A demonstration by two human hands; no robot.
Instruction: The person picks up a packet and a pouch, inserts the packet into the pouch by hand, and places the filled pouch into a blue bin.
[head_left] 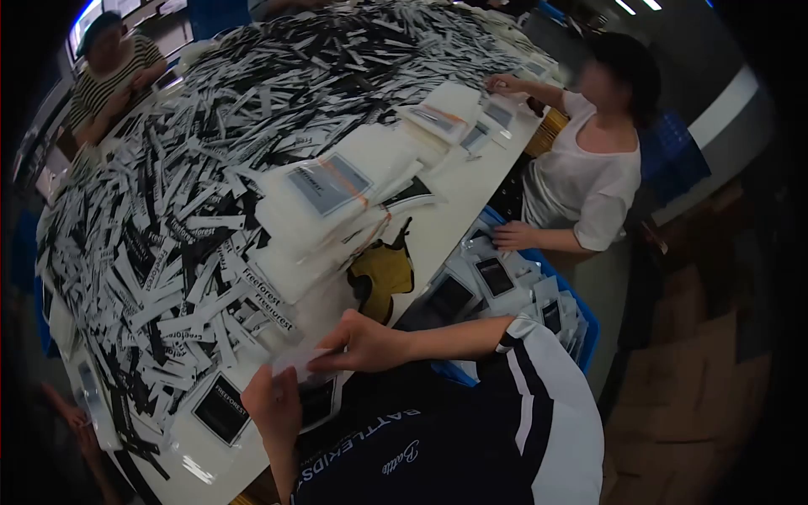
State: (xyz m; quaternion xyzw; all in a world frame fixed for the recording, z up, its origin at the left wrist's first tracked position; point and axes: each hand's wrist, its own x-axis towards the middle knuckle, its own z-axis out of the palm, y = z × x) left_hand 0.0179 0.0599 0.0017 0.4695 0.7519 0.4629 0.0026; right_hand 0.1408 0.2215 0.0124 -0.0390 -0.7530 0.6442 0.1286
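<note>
My left hand (273, 408) and my right hand (362, 343) are close together over the near edge of the table, fingers closed on a translucent plastic bag (295, 362). Just below them, partly hidden by my left hand, shows a clear pouch with a dark panel (320, 402). Left of my left hand, a clear pouch with a black FREEFOREST panel (222, 409) lies flat on the table. Beyond my right hand lies a yellow and black cloth piece (383, 273), beside stacked clear bags (316, 198) with an orange band.
A large heap of black and white printed strips (185, 210) covers much of the white table (459, 220). A blue bin (581, 316) of packed pouches stands at the right. One person (585, 160) reaches over the table at right; another (114, 76) is at far left.
</note>
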